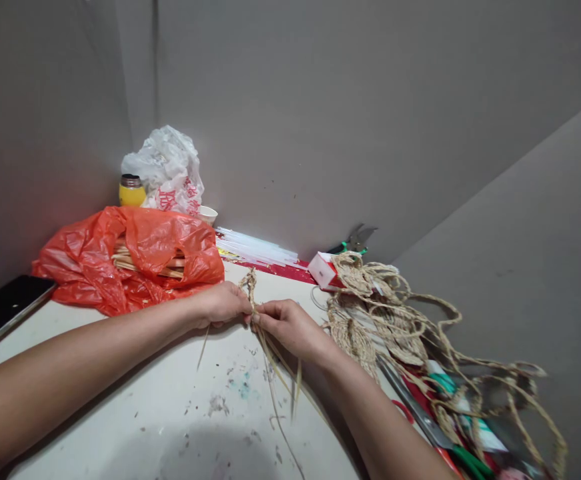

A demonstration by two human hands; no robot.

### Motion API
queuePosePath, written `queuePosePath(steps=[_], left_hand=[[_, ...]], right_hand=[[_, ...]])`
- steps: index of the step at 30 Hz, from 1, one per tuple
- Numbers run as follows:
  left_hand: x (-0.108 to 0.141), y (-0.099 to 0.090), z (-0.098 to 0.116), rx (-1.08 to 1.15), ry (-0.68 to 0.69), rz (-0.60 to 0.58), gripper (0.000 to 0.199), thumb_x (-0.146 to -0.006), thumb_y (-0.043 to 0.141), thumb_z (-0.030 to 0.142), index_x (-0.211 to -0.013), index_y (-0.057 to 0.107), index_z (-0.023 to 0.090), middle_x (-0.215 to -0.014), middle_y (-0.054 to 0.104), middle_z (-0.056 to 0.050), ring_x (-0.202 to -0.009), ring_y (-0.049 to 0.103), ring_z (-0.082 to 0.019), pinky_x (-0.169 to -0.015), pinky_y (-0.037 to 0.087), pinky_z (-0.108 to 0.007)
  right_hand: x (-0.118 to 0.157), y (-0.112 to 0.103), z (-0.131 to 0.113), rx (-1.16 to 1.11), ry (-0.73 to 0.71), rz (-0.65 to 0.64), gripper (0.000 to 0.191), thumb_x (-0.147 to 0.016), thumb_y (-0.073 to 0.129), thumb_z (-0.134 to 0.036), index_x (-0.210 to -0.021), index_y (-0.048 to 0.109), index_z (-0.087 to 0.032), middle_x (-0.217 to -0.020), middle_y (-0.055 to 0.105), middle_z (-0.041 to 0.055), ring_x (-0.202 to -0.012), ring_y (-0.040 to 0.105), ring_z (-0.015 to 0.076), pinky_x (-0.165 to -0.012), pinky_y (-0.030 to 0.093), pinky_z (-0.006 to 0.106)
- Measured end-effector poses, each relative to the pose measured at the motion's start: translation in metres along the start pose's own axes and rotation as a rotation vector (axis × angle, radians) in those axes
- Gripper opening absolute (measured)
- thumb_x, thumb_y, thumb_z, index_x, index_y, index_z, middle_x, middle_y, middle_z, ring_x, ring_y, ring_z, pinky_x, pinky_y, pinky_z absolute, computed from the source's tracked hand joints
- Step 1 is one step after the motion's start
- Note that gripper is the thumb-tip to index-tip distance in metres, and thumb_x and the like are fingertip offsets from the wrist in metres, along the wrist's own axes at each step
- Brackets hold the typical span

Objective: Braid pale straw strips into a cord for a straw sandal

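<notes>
My left hand (226, 305) and my right hand (287, 328) meet over the middle of the table, fingers pinched close together. Between them is a short braided straw cord (250, 283), its looped, plaited end pointing away from me. Loose straw strands (270, 360) hang from the pinch toward me, and one thin strand sticks out below my left hand. Both hands are closed on the cord where the plait meets the loose strands. The fingertips partly hide that spot.
Left: a red plastic bag (85, 260) with straw strips (147, 259), a phone (10, 307), a yellow jar (131, 192) and a white bag (167, 160). Behind lie clear sticks (257, 247). Right: coiled braided cord (355, 340), green-handled scissors (420, 413) and pruning shears (355, 240). Grey walls enclose the table.
</notes>
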State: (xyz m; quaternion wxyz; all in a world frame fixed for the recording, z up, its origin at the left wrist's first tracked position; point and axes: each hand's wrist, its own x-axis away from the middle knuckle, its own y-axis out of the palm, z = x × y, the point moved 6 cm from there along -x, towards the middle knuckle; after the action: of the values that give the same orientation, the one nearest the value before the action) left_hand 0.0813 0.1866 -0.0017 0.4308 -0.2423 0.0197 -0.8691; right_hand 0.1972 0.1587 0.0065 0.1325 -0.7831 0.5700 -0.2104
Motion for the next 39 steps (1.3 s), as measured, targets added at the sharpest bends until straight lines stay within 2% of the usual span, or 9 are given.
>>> queuePosePath(steps=[4, 9, 16, 22, 25, 29, 31, 34, 39], left_hand=[[0.001, 0.000, -0.001, -0.065, 0.000, 0.083, 0.023, -0.072, 0.055, 0.033, -0.057, 0.055, 0.016, -0.035, 0.028, 0.009, -0.032, 0.017, -0.005, -0.037, 0.010, -0.023], [0.001, 0.000, 0.003, -0.090, 0.048, 0.113, 0.021, -0.071, 0.055, 0.028, -0.054, 0.056, 0.015, -0.039, 0.035, 0.008, -0.037, 0.024, -0.005, -0.039, 0.016, -0.022], [0.003, 0.006, 0.005, 0.021, 0.124, 0.009, 0.022, -0.070, 0.047, 0.020, -0.052, 0.057, 0.014, -0.047, 0.053, 0.003, -0.043, 0.039, -0.007, -0.047, 0.029, -0.019], [0.008, 0.007, 0.005, 0.078, 0.139, -0.014, 0.023, -0.071, 0.047, 0.022, -0.050, 0.050, 0.016, -0.042, 0.045, 0.005, -0.038, 0.035, -0.006, -0.042, 0.027, -0.019], [0.008, 0.005, 0.003, 0.079, 0.103, 0.009, 0.024, -0.070, 0.052, 0.026, -0.049, 0.043, 0.018, -0.037, 0.031, 0.009, -0.032, 0.021, -0.004, -0.036, 0.015, -0.020], [0.009, 0.006, 0.001, 0.150, 0.051, -0.037, 0.021, -0.068, 0.057, 0.028, -0.053, 0.046, 0.018, -0.036, 0.028, 0.010, -0.032, 0.018, -0.004, -0.036, 0.010, -0.022], [0.010, 0.004, 0.001, 0.189, 0.046, -0.056, 0.016, -0.068, 0.058, 0.028, -0.058, 0.052, 0.017, -0.035, 0.028, 0.010, -0.033, 0.017, -0.005, -0.036, 0.009, -0.023], [0.010, 0.002, 0.003, 0.274, 0.044, -0.098, 0.015, -0.068, 0.060, 0.028, -0.061, 0.052, 0.017, -0.034, 0.026, 0.011, -0.032, 0.014, -0.004, -0.037, 0.007, -0.023], [0.010, 0.002, 0.004, 0.364, 0.031, -0.188, 0.021, -0.066, 0.065, 0.034, -0.065, 0.053, 0.017, -0.037, 0.024, 0.012, -0.034, 0.011, -0.003, -0.039, 0.004, -0.023]], right_hand=[[0.003, -0.007, -0.001, 0.047, 0.006, -0.032, 0.023, -0.073, 0.057, -0.033, -0.065, 0.066, -0.014, -0.056, 0.053, -0.0017, -0.051, 0.037, 0.0095, -0.050, 0.029, 0.022], [0.006, -0.016, -0.005, 0.152, 0.018, 0.078, 0.021, -0.071, 0.056, -0.026, -0.054, 0.055, -0.015, -0.049, 0.046, -0.0035, -0.048, 0.034, 0.0084, -0.046, 0.026, 0.021], [0.012, 0.017, -0.003, -0.268, 0.209, -0.054, 0.021, -0.077, 0.048, -0.029, -0.063, 0.054, -0.015, -0.047, 0.050, -0.0044, -0.030, 0.028, 0.0034, -0.031, 0.016, 0.018], [0.010, 0.027, 0.006, -0.120, 0.236, 0.048, 0.022, -0.078, 0.044, -0.023, -0.059, 0.053, -0.016, -0.051, 0.056, -0.0006, -0.031, 0.045, 0.0068, -0.032, 0.028, 0.018], [0.011, 0.029, 0.005, 0.033, 0.159, 0.086, 0.023, -0.077, 0.045, -0.021, -0.056, 0.053, -0.017, -0.048, 0.055, 0.0008, -0.034, 0.045, 0.0083, -0.037, 0.030, 0.021], [0.028, 0.030, -0.024, 0.305, -0.081, 0.093, 0.025, -0.076, 0.048, -0.017, -0.051, 0.050, -0.018, -0.049, 0.053, 0.0014, -0.045, 0.042, 0.0101, -0.046, 0.028, 0.024], [0.040, 0.031, -0.040, 0.362, -0.163, -0.025, 0.025, -0.077, 0.052, -0.020, -0.051, 0.050, -0.018, -0.050, 0.051, 0.0001, -0.048, 0.039, 0.0104, -0.047, 0.026, 0.024], [0.048, 0.020, -0.050, 0.250, -0.135, -0.183, 0.031, -0.080, 0.053, -0.034, -0.054, 0.054, -0.017, -0.049, 0.050, -0.0008, -0.047, 0.039, 0.0103, -0.046, 0.027, 0.023], [0.026, -0.031, -0.031, -0.067, -0.045, 0.303, 0.028, -0.079, 0.054, -0.041, -0.067, 0.059, -0.016, -0.061, 0.058, 0.0023, -0.055, 0.049, 0.0120, -0.050, 0.037, 0.022]])
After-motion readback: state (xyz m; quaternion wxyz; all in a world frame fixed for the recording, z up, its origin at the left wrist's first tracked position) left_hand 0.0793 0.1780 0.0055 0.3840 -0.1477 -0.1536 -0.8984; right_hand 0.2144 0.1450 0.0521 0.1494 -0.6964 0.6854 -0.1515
